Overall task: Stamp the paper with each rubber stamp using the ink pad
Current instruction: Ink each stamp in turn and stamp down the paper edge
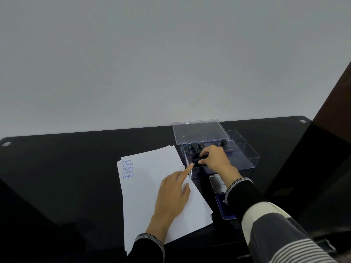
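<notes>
A: Two hands in my feed. Landmark for this entry: the clear stamp box [218,160] on the black table [76,177]. Where does each hand sit against it?

B: I log the right hand [214,158] inside the box, fingers curled round a black rubber stamp [199,160] near its front-left corner. More dark stamp handles [197,146] stand along the box's back wall, under the raised clear lid [199,132].

A: And the left?

B: Left hand [173,192] lies on the paper stack [152,186] just left of the box — index finger straight, tip touching the box's left front corner, the other fingers loosely bent, holding nothing.

A: Paper marks?

B: Blue "SAMPLE" prints [128,168], stacked at the sheet's far-left corner, well apart from the box.

A: Ink pad?

B: Blue ink pad [221,205] lies open in front of the box, its metal lid [218,184] between pad and box — both partly hidden by the right sleeve [247,198].
</notes>
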Motion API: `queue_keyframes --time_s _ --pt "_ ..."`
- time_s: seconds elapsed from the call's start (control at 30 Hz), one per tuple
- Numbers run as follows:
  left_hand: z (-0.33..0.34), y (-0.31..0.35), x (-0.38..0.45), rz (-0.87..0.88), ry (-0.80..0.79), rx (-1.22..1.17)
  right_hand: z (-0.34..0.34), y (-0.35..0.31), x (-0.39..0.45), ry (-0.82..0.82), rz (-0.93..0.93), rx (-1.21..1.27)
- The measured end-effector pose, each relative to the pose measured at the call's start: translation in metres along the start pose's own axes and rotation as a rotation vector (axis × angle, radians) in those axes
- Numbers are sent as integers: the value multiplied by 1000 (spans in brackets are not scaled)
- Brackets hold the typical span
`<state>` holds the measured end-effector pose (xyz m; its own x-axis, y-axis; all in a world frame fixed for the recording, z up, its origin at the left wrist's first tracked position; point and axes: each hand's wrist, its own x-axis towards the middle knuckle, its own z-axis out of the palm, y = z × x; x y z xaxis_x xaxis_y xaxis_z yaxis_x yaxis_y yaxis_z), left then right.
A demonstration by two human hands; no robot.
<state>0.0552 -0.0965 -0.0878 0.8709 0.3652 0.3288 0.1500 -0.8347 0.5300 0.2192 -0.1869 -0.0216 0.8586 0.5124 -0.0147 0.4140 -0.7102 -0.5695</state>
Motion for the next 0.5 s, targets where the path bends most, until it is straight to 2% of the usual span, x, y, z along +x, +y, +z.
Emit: queue_keyframes --time_s 0.13,0.3,0.5 --pt "1 -1 0 1 7 8 0 -2 -2 -6 -18 -51" --pt "-1 2 1 11 9 20 8 -9 -4 86 -10 7" --pt "-4 6 0 -6 -39 15 20 -26 7 -152 123 -250"
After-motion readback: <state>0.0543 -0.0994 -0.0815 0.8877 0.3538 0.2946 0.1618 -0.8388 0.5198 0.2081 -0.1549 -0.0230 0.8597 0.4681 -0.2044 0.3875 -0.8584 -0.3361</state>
